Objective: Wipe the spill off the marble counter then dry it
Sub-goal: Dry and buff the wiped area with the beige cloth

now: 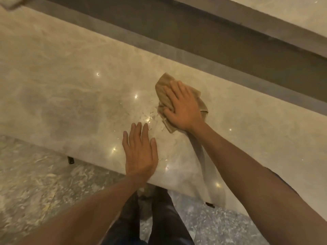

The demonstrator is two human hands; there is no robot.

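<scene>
A: Closest to the camera, what's below the pale beige marble counter (pixel 70 85)?

B: 2 legs in dark trousers (pixel 159 220) standing on a speckled grey stone floor (pixel 35 183), right at the counter's near edge. 2 small black brackets show under that edge, 1 to the left (pixel 70 160) and 1 to the right (pixel 210 204).

A: And the first hand you meet on the counter?

B: The left hand (pixel 140 152). It lies flat, palm down, just inside the near edge, fingers straight and close together, holding nothing.

A: Where's the spill?

B: A patch of clear wet droplets (pixel 146 119) glints on the counter just beyond the left fingertips (pixel 138 126), between the 2 hands. Small bright light reflections dot the polished surface around it.

A: The cloth, then?

B: A crumpled tan cloth (pixel 163 89) sits on the counter further in, touching the right side of the wet patch. The right hand (pixel 182 107) presses down on top of it, fingers laid straight over the fabric, thumb toward the wet patch. I can't tell whether the thumb pinches a fold. Cloth pokes out beyond the fingertips, to the right of the hand and under the wrist.

A: Past the cloth?

B: A dark grey recessed band (pixel 194 38) runs along the counter's far edge, and beyond it a second pale marble surface (pixel 292 13) rises in the top right corner
</scene>
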